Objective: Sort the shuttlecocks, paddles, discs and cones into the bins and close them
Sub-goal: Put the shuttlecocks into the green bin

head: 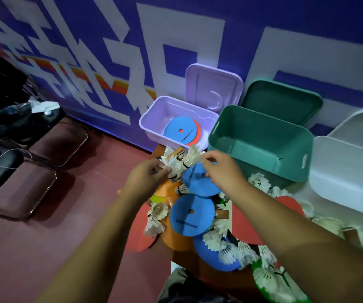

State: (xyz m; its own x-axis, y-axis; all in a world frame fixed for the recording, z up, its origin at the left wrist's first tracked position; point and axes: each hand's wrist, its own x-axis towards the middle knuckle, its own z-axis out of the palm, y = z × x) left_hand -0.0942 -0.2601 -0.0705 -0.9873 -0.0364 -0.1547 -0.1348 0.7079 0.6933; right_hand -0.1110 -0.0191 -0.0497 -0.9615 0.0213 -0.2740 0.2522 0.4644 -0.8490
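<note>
Just above the heap (191,213), the left hand (145,178) holds a bunch of shuttlecocks (173,169) in its grip while the right hand (222,171) pinches 1 more shuttlecock (192,156) beside it; 2 discs (180,131) lie in the purple bin (152,127).

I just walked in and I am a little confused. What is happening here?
A person is sorting sports gear. The left hand grips a bunch of shuttlecocks and the right hand pinches one of them, above a pile of discs, paddles and more shuttlecocks. The purple bin holds two discs; the green bin looks empty; the white bin's inside is not visible. All three are open.
</note>
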